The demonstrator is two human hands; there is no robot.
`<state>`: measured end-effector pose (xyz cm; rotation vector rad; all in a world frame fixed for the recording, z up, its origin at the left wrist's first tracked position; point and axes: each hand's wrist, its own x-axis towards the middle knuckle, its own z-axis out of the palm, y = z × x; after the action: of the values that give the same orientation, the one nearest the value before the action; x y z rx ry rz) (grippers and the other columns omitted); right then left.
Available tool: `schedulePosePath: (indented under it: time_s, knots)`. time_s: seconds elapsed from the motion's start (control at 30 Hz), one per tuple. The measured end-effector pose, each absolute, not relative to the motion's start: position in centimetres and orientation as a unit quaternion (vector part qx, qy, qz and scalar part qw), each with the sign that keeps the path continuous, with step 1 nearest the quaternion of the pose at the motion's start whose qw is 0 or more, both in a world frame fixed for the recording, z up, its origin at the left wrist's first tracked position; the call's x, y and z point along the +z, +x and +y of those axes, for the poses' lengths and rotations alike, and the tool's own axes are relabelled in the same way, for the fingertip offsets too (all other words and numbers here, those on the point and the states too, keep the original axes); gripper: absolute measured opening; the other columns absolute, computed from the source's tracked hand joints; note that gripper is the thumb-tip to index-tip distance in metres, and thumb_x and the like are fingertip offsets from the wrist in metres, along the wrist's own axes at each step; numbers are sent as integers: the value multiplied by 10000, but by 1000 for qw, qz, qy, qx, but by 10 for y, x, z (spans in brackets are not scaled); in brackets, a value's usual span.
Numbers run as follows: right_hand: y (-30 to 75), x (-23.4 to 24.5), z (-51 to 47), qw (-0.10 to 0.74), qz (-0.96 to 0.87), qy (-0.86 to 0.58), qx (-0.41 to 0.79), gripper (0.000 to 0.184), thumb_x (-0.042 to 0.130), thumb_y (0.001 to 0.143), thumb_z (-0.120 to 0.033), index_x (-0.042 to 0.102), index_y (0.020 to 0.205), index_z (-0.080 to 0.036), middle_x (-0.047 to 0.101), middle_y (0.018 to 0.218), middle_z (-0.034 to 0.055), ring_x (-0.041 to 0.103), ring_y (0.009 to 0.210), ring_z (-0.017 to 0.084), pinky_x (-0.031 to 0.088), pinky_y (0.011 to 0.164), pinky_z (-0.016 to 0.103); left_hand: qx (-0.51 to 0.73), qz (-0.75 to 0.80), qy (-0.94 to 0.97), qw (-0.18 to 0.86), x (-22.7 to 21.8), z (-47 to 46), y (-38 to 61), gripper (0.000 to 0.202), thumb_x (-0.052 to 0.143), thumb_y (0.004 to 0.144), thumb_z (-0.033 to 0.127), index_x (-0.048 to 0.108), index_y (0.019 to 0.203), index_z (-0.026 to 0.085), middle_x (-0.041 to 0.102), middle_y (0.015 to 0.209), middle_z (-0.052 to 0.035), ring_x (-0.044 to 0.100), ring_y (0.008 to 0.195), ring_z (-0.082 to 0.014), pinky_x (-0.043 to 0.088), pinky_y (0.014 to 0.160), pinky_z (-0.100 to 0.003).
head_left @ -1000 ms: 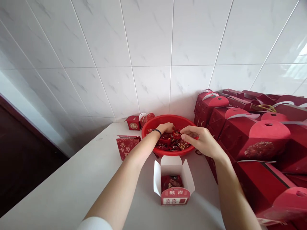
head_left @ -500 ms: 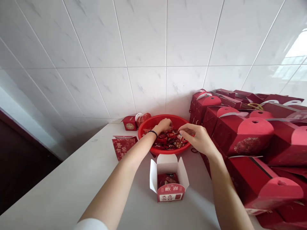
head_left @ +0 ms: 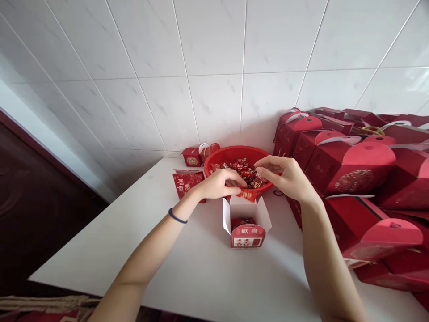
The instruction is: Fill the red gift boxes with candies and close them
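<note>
A red plastic bowl [head_left: 221,155] full of red-wrapped candies [head_left: 246,169] stands at the back of the white table. In front of it sits a small open red gift box [head_left: 247,231] with white flaps and some candy inside. My left hand [head_left: 219,184] is closed on a red candy packet [head_left: 247,194], holding it just above the open box. My right hand [head_left: 284,175] hovers over the bowl's near rim with its fingers curled in a pinch; what it holds, if anything, I cannot make out.
A large pile of closed red gift boxes [head_left: 351,165] fills the right side of the table. A flat red box blank [head_left: 186,182] and a small closed red box [head_left: 192,157] lie left of the bowl. A tiled wall stands behind.
My left hand has drawn back out of the bowl with a candy packet and now holds it over the open box. My right hand stayed over the bowl. The camera tilted down.
</note>
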<state>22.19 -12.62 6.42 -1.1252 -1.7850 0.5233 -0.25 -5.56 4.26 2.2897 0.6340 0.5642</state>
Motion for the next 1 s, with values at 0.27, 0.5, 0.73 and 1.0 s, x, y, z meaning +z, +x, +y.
schedulePosePath:
  time_s: [0.27, 0.5, 0.73, 1.0]
  knots:
    - [216, 57, -157, 400, -764, -456, 221, 274, 606, 925, -434, 717, 989, -191, 717, 980, 60, 661, 865, 190, 529, 787, 303, 123, 317, 906, 252, 44, -81, -28, 165, 607, 878, 250, 732, 960, 180, 720, 1034, -59, 663, 921, -198, 491, 828, -315]
    - [223, 3, -197, 292, -803, -483, 192, 523, 688, 833, -609, 679, 1219, -258, 465, 1490, 142, 455, 1381, 345, 467, 1072, 502, 46, 298, 894, 331, 33, -72, -32, 287, 651, 824, 216, 694, 1105, 176, 696, 1181, -85, 665, 1034, -216, 510, 855, -308]
    - [223, -44, -204, 412, -747, -487, 188, 404, 726, 852, -472, 648, 1201, -285, 334, 1596, 84, 352, 1470, 299, 412, 1147, 466, 53, 262, 883, 387, 21, -67, -38, 401, 763, 725, 194, 686, 1118, 197, 655, 1147, -77, 658, 1016, -207, 524, 880, -311]
    - [223, -43, -210, 434, -763, -408, 253, 119, 677, 902, -299, 737, 967, -219, 437, 1545, 96, 247, 1517, 295, 402, 1158, 439, -43, 200, 906, 370, 31, -67, -42, 686, 874, 642, 433, 661, 1261, 225, 627, 1115, -55, 629, 996, -219, 486, 848, -268]
